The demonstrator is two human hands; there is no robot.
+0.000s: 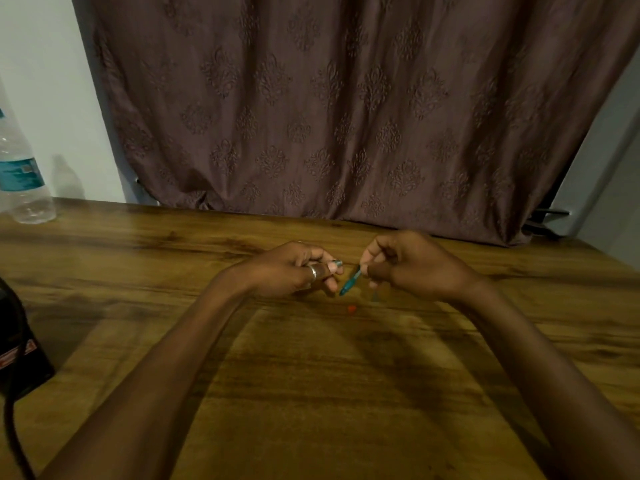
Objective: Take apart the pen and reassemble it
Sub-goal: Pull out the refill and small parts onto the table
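My left hand (294, 268) curls round a pen part, whose silvery end (337, 263) pokes out past the thumb and forefinger. A ring sits on one finger of that hand. My right hand (412, 265) pinches the top of a slim teal pen piece (349, 282), which hangs slanting down to the left between the two hands. A small red bit (352, 309) lies on the wooden table (311, 375) just below the hands. The hands are a short gap apart, above the table's middle.
A clear plastic water bottle (20, 174) with a teal label stands at the far left of the table. A black object (17, 344) with a cord sits at the left edge. A brown patterned curtain (346, 105) hangs behind the table.
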